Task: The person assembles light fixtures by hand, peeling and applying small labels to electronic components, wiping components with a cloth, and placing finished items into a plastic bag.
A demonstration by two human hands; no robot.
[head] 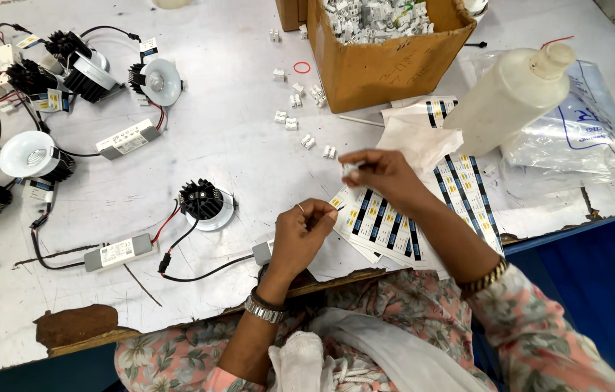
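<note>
Connector block (350, 169), small and white, sits pinched in the fingertips of your right hand (383, 178), above the sheets of striped labels (383, 221) near the worktop's (235, 145) front edge. Your left hand (304, 236) is closed in a pinch on what seems to be a thin dark wire end (337, 209); it is too small to tell. Just left of that hand lies a black-finned downlight (204, 203) with its grey driver (119, 252). A cardboard box (380, 69) of white connectors stands toward the back edge, a white plastic bottle (510, 94) lying beside it.
</note>
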